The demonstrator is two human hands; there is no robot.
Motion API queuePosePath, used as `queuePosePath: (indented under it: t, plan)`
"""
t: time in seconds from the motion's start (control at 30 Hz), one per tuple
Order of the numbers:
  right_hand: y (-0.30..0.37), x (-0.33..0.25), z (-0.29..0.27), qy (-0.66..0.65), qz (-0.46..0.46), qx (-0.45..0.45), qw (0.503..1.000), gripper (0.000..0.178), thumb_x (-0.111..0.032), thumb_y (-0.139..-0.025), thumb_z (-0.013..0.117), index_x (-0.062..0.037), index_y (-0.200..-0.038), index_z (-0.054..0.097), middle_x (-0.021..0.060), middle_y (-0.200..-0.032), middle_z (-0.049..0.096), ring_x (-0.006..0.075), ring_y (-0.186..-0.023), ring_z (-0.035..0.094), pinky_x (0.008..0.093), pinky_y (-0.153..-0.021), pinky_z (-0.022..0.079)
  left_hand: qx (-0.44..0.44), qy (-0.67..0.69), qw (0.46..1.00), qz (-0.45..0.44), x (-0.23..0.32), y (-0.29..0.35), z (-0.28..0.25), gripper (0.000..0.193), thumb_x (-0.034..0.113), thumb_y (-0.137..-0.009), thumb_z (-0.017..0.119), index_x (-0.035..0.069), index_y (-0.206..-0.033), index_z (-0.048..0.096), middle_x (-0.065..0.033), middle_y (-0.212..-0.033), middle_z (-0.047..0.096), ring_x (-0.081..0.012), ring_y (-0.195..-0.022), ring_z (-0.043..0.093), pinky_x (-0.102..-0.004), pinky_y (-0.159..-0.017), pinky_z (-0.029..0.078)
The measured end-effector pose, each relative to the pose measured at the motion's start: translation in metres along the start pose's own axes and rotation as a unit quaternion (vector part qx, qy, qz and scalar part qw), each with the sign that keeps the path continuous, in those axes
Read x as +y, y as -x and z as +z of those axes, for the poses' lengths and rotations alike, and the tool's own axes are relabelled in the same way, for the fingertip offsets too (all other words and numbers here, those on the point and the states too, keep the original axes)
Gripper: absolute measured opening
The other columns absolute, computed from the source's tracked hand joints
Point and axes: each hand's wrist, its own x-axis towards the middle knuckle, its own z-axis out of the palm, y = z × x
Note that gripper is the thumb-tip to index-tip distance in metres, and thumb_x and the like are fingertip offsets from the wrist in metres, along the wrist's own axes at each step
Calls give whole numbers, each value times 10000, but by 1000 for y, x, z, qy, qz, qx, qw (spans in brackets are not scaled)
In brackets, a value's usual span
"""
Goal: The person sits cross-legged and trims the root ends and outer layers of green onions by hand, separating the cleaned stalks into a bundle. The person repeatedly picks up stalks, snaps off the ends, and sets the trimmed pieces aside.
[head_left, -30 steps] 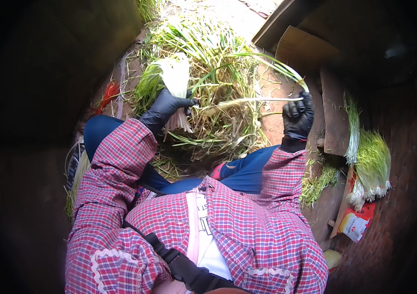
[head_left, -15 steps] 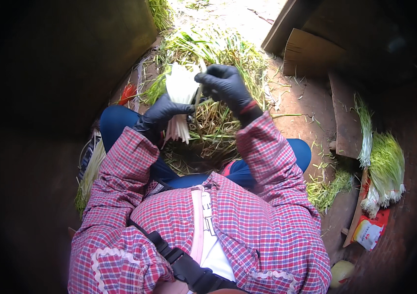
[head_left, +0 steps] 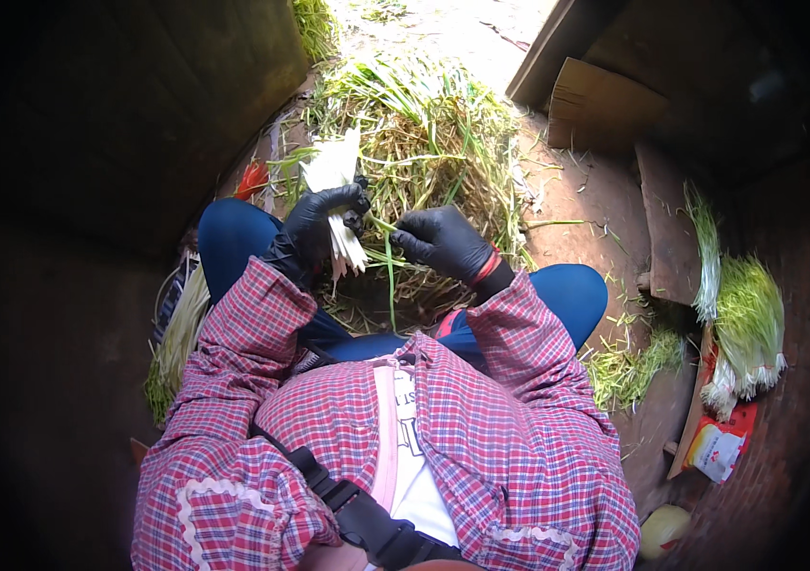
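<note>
My left hand, in a black glove, is closed around a bundle of pale chive-like stalks. The white ends fan out above the fist and more of the bundle shows below it. Just to the right, my right hand, gloved in black too, pinches a thin green leaf strand. One part of the strand reaches up toward the left fingers and another hangs down between my knees. Whether it is still joined to the bundle I cannot tell.
A heap of green and dry stalks lies beyond my hands. To the right are trimmed bundles, a red-and-white packet and cardboard. More long stalks lie by my left knee, and a red scrap ahead of it.
My right hand has come down and slightly right, away from the bundle's upper part, with a green strand now hanging from it. The left hand has shifted slightly left, and the bundle is tilted differently.
</note>
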Motion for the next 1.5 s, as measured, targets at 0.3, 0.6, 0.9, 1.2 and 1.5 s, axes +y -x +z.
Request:
queuePosePath:
  t: [0.3,0.6,0.9,1.2,1.5]
  plan:
    - [52,-4,-60,168,-39,11,985,187,-243,-800,590,-81,-706,580,145,-600,537,341,-570,552,419,-528,436,25,118,991,54,-10,-16,2,103,132,-831,558,50,-894,555,11,-703,541,-68,-588,488,-177,-552,411]
    - [152,32,-159,-126,221,196,947,122,-95,-829,580,-60,-911,662,82,-634,568,170,-516,520,280,-517,418,127,132,969,167,31,-22,-43,223,83,-808,574,37,-1020,523,-16,-681,548,-109,-523,495,-229,-497,445]
    - [60,-8,-96,372,-47,167,912,589,-152,-713,626,-97,-1269,440,130,-1258,449,313,-1140,435,403,-909,401,54,192,975,98,15,-18,-2,228,47,-809,581,13,-1019,501,-38,-701,545,-119,-536,505,-249,-522,471]
    - [-2,-10,18,96,-20,136,986,153,-221,-848,551,-83,-901,589,166,-633,558,364,-549,550,433,-492,431,63,46,997,-15,21,6,19,207,79,-799,635,34,-996,589,-44,-801,610,-148,-675,589,-287,-616,493]
    - [-25,17,26,153,-34,29,987,332,-320,-821,567,-82,-1050,591,146,-930,611,312,-820,602,403,-701,473,86,-227,954,-175,63,100,-73,317,50,-760,628,-32,-1044,511,-107,-826,612,-189,-740,622,-308,-733,519]
